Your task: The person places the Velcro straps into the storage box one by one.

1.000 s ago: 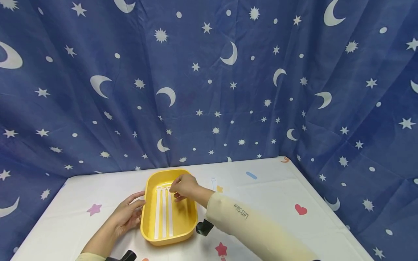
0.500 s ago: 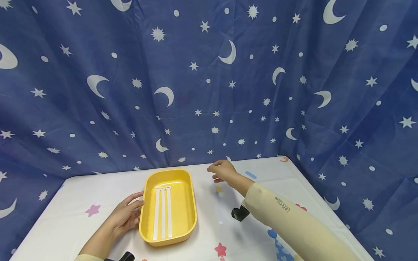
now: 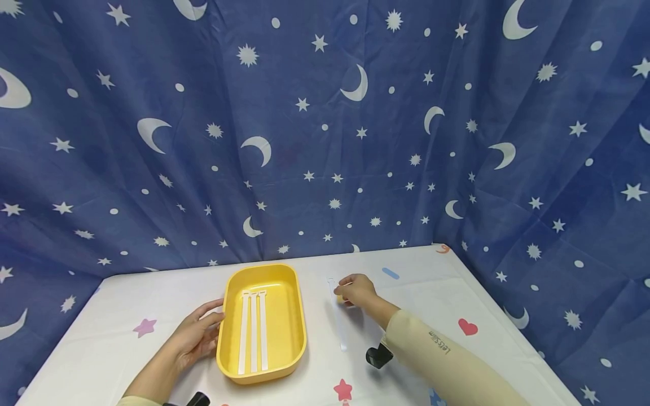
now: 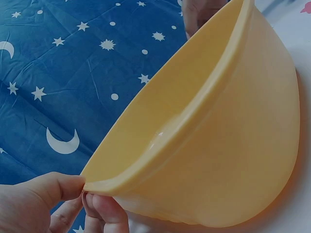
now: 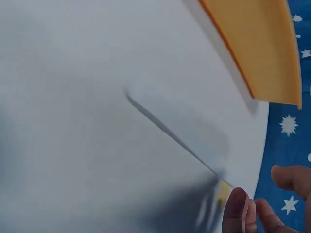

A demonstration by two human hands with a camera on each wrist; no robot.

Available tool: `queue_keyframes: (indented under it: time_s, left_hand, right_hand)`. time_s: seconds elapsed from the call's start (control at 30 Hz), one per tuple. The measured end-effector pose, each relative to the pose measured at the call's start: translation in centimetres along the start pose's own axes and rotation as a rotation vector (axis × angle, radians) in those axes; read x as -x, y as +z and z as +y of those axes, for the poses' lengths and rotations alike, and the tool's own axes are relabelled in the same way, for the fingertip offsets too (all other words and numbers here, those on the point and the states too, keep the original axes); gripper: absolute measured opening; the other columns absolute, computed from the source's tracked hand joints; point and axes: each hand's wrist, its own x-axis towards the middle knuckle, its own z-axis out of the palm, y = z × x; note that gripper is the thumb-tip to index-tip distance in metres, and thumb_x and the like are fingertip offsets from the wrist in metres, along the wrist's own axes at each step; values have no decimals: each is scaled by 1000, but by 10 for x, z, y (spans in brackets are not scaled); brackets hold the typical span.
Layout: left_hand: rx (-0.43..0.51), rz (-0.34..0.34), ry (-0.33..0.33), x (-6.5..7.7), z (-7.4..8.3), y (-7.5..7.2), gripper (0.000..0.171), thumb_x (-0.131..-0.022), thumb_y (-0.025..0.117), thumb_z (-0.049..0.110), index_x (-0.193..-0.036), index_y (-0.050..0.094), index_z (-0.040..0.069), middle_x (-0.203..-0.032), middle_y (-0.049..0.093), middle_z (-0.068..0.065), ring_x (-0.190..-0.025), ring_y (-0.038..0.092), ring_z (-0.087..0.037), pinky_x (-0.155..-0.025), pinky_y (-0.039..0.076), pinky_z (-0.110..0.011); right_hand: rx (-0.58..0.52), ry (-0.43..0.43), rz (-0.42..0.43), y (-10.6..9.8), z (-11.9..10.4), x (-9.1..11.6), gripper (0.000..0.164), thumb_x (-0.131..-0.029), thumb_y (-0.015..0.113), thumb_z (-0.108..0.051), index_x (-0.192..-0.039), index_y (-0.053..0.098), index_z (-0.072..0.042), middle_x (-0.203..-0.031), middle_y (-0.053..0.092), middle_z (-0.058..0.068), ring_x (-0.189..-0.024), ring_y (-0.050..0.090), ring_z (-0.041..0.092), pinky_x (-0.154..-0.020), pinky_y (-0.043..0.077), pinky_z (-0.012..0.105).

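My left hand (image 3: 197,334) is at the left side of a yellow tray (image 3: 282,332); the left wrist view shows thumb and fingers pinching its rim (image 4: 160,138). Inside the tray lie three long flat white straps (image 3: 254,330), side by side, each with a wider head at the far end. On the white cloth right of the tray lies another pale strap (image 3: 338,321), hard to make out against the cloth. My right hand (image 3: 358,290) is low beside this strap's upper part. In the right wrist view, thumb and fingers (image 5: 236,208) stand apart near one end of the strap (image 5: 167,131).
A white tablecloth (image 3: 396,316) with printed stars and a heart covers the table. A blue curtain (image 3: 325,146) with moons and stars hangs behind and to both sides. A black wrist-camera mount (image 3: 378,356) sits under my right forearm.
My right hand has left the straps in the tray, moved right over the cloth, then come down beside the pale strap there. My left hand stays on the tray.
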Motion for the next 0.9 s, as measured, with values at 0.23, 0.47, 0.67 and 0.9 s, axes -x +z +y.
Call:
queue_keyframes:
  time_s: [0.23,0.47,0.67,0.9]
  left_hand:
    - [-1,-1,7,0,-1,0,61,-99,53,13,-153,25,8,-99,63,-4,-80,63,-9,-67,60,-24]
    - [-2,-4,10,0,0,0,61,-99,53,13,-153,25,8,-99,63,-3,-79,63,-8,-66,60,-22]
    - [10,-7,6,0,0,1,60,-99,53,13,-153,26,8,-97,64,-2,-79,63,-8,-65,59,-22]
    - [9,0,5,0,-1,1,61,-99,53,13,-153,26,8,-97,64,-3,-78,62,-8,-63,58,-20]
  right_hand:
    - [100,-74,24,12,12,5,31,-79,76,-7,-107,67,4,-84,65,7,-60,57,12,-51,50,20]
    - [154,-139,76,20,18,7,26,-73,79,-1,-97,70,5,-77,63,4,-62,56,10,-54,51,19]
    - [161,-151,116,22,20,7,27,-68,80,5,-94,72,4,-77,63,4,-70,57,13,-62,55,22]
    - [167,-148,142,22,22,6,25,-66,80,6,-90,73,3,-74,63,3,-71,56,13,-62,54,21]
